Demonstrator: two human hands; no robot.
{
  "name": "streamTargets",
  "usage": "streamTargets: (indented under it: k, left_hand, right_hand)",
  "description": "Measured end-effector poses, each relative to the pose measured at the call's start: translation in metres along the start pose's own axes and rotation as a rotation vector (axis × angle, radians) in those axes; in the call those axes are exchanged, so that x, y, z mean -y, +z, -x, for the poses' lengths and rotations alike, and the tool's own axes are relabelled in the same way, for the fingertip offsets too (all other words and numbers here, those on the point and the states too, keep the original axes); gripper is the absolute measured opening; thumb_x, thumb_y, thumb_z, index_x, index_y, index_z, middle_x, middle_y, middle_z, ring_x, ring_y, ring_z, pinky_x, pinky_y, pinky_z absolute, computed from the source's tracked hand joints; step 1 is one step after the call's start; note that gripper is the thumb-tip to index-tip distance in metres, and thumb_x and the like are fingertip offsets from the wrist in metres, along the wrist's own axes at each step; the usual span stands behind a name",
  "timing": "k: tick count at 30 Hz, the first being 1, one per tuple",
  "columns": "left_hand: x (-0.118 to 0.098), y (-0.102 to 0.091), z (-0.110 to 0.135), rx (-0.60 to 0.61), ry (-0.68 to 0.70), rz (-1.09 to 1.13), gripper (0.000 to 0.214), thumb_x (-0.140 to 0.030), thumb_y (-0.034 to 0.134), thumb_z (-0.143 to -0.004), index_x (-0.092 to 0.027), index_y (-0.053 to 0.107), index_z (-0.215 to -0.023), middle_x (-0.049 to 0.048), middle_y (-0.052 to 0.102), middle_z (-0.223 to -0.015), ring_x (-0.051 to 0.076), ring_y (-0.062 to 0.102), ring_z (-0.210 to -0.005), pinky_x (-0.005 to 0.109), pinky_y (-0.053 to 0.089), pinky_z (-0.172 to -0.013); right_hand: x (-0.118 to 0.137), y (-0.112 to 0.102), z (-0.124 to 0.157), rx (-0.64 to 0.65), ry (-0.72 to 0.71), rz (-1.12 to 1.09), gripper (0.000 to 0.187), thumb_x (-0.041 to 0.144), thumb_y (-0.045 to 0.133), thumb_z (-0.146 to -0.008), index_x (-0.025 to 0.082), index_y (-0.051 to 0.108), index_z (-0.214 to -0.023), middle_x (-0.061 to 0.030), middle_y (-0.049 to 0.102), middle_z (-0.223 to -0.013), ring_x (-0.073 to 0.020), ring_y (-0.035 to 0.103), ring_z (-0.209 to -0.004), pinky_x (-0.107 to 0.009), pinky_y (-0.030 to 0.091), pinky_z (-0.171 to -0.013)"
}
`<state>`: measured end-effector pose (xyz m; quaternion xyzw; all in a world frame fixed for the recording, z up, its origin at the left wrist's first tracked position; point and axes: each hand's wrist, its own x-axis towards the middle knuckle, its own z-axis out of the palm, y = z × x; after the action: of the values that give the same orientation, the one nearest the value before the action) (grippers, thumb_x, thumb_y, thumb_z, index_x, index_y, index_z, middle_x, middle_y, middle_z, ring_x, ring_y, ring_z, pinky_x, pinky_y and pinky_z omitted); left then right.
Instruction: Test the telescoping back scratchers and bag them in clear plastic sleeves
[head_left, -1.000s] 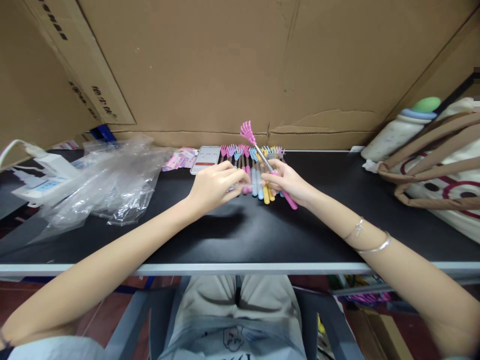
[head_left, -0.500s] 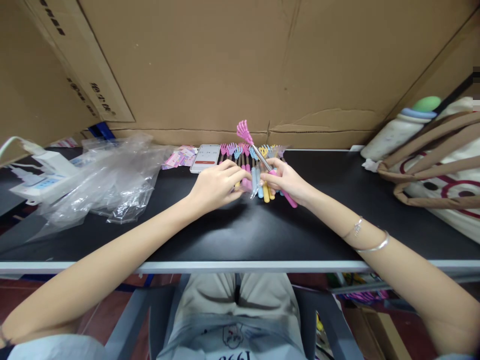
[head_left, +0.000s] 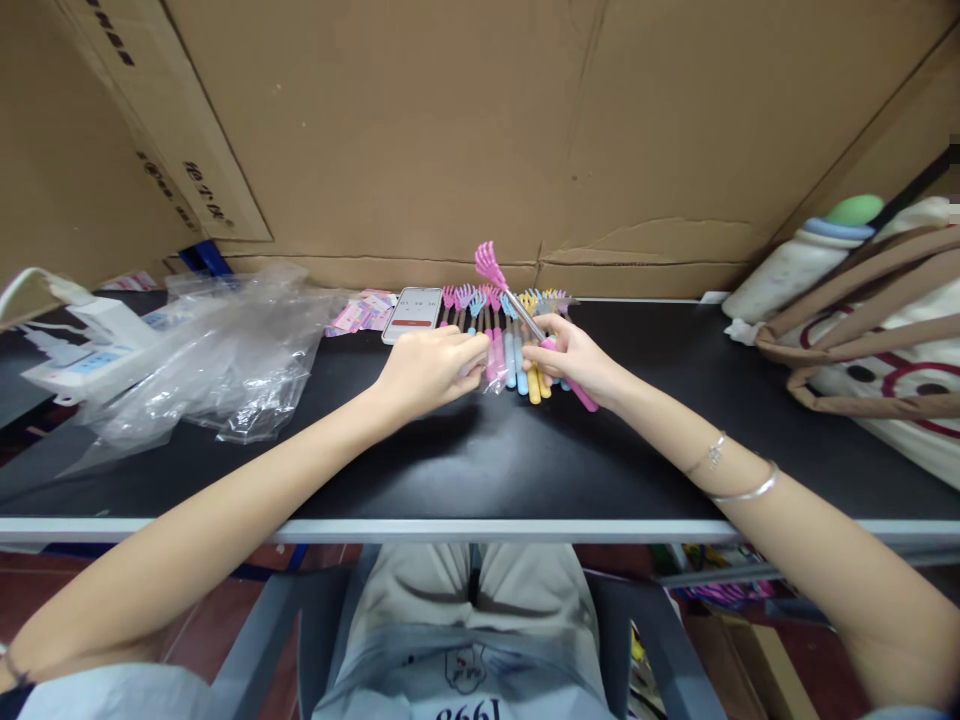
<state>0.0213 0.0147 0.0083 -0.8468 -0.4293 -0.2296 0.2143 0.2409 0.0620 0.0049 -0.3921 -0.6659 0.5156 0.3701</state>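
Note:
My right hand (head_left: 571, 357) grips a pink back scratcher (head_left: 491, 266) by its pink handle, its metal rod slanting up and left to the claw-shaped head. My left hand (head_left: 429, 368) is closed in a pinch on a small clear plastic sleeve (head_left: 492, 374) just left of that handle. Behind both hands, a row of several pastel back scratchers (head_left: 517, 330) in pink, blue and yellow lies on the black table (head_left: 480, 460), heads toward the cardboard wall.
A phone (head_left: 412, 311) and pink paper cards (head_left: 360, 313) lie left of the row. Crumpled clear plastic bags (head_left: 210, 350) and a white power strip (head_left: 82, 340) sit at the left. A canvas tote (head_left: 877, 350) and a bottle (head_left: 802, 255) stand at the right.
My left hand has drawn slightly left and back, now holding the clear sleeve beside the handle. My right hand and the pink scratcher have barely shifted.

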Motion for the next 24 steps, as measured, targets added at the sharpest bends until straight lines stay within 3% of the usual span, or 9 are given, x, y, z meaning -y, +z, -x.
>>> streamTargets:
  k: [3,9,15,20,24]
  left_hand:
    - [0.0,-0.001,0.0,-0.009,-0.082,0.0,0.007,-0.027,0.062,-0.08,-0.021,0.06,-0.077,-0.0017,0.067,-0.07,0.015,0.059,-0.066,0.025,0.023,-0.051]
    - [0.004,-0.006,-0.004,0.002,-0.272,0.117,0.007,-0.024,0.059,-0.078,-0.02,0.061,-0.083,-0.0019,0.068,-0.073,0.013,0.059,-0.064,0.022,0.025,-0.052]
    - [0.01,-0.006,-0.004,-0.116,-0.256,0.191,0.017,-0.017,0.052,-0.078,-0.021,0.065,-0.088,-0.0007,0.068,-0.081,0.014,0.059,-0.07,0.022,0.032,-0.057]
    - [0.026,0.0,-0.005,-0.193,-0.236,0.281,0.021,-0.018,0.053,-0.079,-0.022,0.069,-0.09,-0.0008,0.062,-0.074,0.013,0.055,-0.065,0.022,0.037,-0.06]
    - [0.039,0.007,-0.007,-0.256,-0.304,0.394,0.023,-0.013,0.052,-0.076,-0.021,0.07,-0.088,-0.0014,0.063,-0.073,0.011,0.054,-0.062,0.022,0.042,-0.061]
  right_hand:
    - [-0.002,-0.002,-0.002,-0.013,0.004,-0.002,0.037,0.024,0.068,-0.074,0.017,0.046,-0.103,0.0019,0.062,-0.064,-0.007,0.051,-0.046,-0.019,0.04,-0.042]
    - [-0.004,-0.005,-0.003,-0.05,-0.035,-0.043,0.027,0.02,0.061,-0.078,0.018,0.044,-0.099,0.0063,0.058,-0.064,-0.0011,0.031,-0.038,-0.018,0.034,-0.04]
    - [-0.003,-0.01,-0.006,-0.19,-0.016,-0.087,0.025,0.014,0.053,-0.075,0.017,0.048,-0.099,0.0058,0.051,-0.066,-0.0021,0.032,-0.043,-0.016,0.024,-0.037]
    - [0.002,-0.013,-0.007,-0.228,-0.018,-0.125,0.035,0.008,0.052,-0.07,0.018,0.049,-0.103,0.0041,0.051,-0.078,-0.0033,0.044,-0.053,-0.016,0.037,-0.043]
    - [0.005,-0.014,-0.006,-0.157,0.01,-0.171,0.044,0.016,0.057,-0.079,0.022,0.041,-0.119,0.0043,0.055,-0.08,-0.0067,0.054,-0.059,-0.023,0.052,-0.055]
